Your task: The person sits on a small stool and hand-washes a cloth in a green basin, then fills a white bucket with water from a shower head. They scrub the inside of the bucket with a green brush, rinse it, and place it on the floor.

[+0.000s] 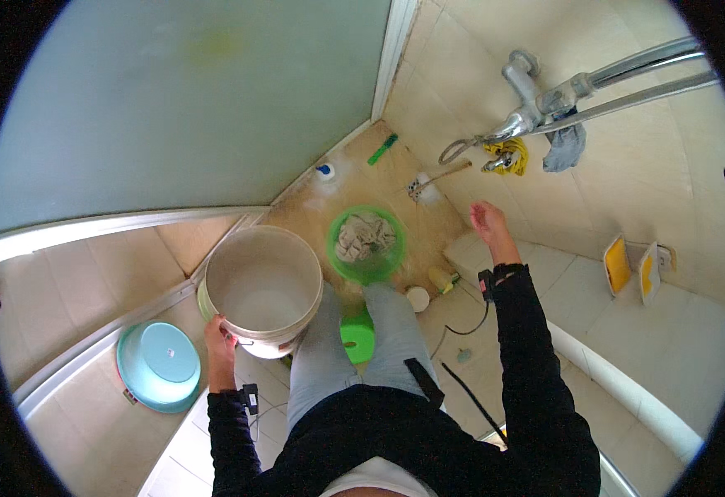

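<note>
My left hand (221, 341) grips the lower left rim of a large white plastic bucket (269, 341). The bucket is beside my left knee, and its pale inside faces up at me; whether water is in it I cannot make out. My right hand (488, 222) is raised on the right, below the wall tap (521, 121), with fingers loosely curled and nothing visible in them. Between and beyond my knees, a green plastic basin (367, 273) holds a bunched beige cloth (362, 237).
A frosted glass panel (182, 112) borders the left. On the floor are a green-handled brush (382, 149), a blue-capped white container (325, 171), a floor drain (424, 187) and a yellow bottle (442, 279). A light-blue basin (167, 366) lies upside down at left. A green stool (357, 338) shows between my legs.
</note>
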Motion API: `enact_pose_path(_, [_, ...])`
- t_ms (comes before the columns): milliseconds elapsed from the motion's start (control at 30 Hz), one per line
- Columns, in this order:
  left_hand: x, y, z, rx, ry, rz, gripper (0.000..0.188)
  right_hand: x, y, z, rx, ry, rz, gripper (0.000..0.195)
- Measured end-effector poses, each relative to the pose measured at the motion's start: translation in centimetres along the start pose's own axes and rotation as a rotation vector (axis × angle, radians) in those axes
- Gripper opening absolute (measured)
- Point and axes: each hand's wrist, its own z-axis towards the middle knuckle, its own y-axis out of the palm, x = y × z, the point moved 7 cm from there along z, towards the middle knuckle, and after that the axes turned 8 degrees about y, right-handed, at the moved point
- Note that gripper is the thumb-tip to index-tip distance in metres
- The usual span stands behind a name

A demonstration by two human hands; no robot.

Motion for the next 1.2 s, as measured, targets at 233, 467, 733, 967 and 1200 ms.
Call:
enact_pose_path(233, [0.1, 6.9, -2.7, -0.205, 0.035, 0.098, 0.017, -0.9, 0.7, 3.9, -0.026, -0.064, -0.212, 0.006])
enact_pose_path(467, [-0.2, 15.6, -1.6, -0.224, 0.145, 0.479, 0.037, -3.3, 2.0, 1.1, 0.041, -0.229, -0.02, 0.018])
enact_pose_path(733, [-4.8, 37.2, -3.1, -0.44, 0.553, 0.928, 0.072, -12.3, 2.7, -6.8, 0.181, -0.475, -0.267, 0.033])
enact_pose_path(967, [-8.1, 50.9, -9.1, -0.628, 0.579, 0.848, 0.077, -17.0, 1.8, -4.4, 0.312, -0.461, -0.758, 0.053])
enact_pose_path(1200, [-10.1, 53.9, -11.4, -0.674, 0.538, 0.645, 0.042, -18.4, 4.8, -5.8, 0.495, -0.603, -1.323, 0.044])
